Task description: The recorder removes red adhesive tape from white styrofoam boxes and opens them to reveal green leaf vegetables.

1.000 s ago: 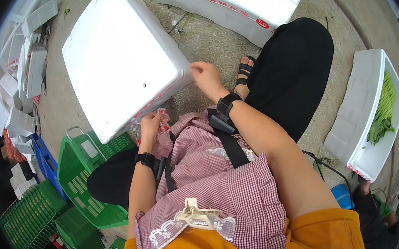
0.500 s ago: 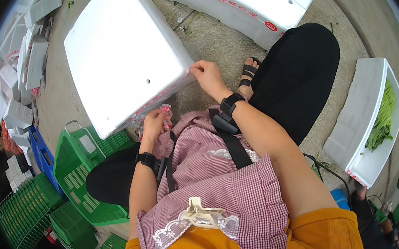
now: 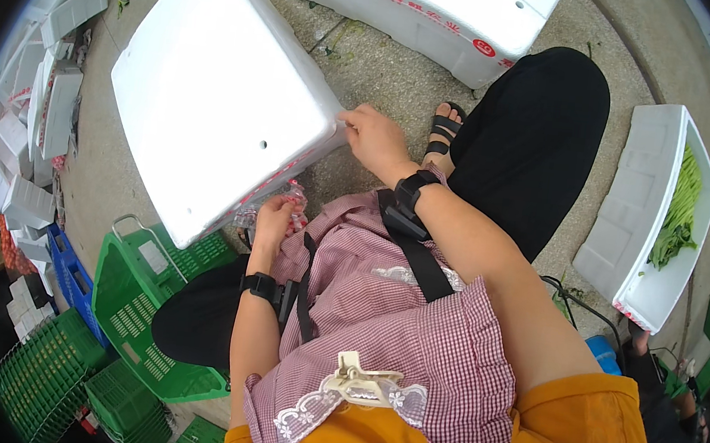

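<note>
A white foam box (image 3: 213, 94) with its lid on stands before me, its near corner pointing toward my lap. At its right corner my right hand (image 3: 376, 144) touches the side, with thumb and fingers pinched together; whatever is between them is too small to make out. Lower down, against the near side, my left hand (image 3: 271, 223) is closed on crinkled clear plastic with red print (image 3: 297, 205). Part of that plastic is hidden by the hand and the box edge. Red print runs along the box's near side under the lid.
Another white foam box (image 3: 445, 23) lies at the far side. To the right stands an open foam box (image 3: 625, 207) holding green leafy vegetables (image 3: 679, 212). Green crates (image 3: 126, 301) and a blue crate (image 3: 77, 270) are at the left, with stacked foam boxes beyond. A person's hand (image 3: 639, 340) shows at right.
My right hand's fingers have shifted slightly at the box corner. The left hand stays on the plastic, and the view has moved only a little.
</note>
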Demonstrator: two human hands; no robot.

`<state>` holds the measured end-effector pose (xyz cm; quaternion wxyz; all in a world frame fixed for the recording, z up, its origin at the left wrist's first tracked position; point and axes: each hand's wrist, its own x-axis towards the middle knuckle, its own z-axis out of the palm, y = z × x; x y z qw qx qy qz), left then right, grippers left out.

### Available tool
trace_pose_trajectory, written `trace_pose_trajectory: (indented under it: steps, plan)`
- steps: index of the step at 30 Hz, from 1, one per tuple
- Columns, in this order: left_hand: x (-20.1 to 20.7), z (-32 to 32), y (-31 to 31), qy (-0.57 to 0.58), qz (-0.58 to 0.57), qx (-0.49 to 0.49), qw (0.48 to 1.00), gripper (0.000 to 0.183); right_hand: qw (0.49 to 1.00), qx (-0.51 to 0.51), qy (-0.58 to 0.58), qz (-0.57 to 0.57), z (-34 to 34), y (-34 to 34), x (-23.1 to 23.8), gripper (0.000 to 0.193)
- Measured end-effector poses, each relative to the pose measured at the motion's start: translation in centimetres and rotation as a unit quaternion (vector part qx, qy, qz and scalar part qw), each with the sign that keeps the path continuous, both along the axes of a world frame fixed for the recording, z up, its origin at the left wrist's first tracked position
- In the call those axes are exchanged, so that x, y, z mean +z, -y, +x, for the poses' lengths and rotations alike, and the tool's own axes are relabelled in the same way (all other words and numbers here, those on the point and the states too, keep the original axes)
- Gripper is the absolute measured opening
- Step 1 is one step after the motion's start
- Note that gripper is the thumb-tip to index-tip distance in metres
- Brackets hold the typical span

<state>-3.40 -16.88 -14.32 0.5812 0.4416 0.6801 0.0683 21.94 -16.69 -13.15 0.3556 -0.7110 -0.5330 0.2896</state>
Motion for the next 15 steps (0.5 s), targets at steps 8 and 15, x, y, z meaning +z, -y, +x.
trace_pose_trajectory:
  steps: [8,15]
  plan:
    - [0.5,0.1,-0.1,-0.002,-0.004,-0.015,1.000,0.019,0.999,0.015,0.030,0.016,0.1,-0.9,0.1,0.014]
    - [0.6,0.3,-0.2,-0.008,-0.001,-0.025,1.000,0.019,0.987,0.118,0.085,-0.064,-1.1,0.5,-0.2,0.014]
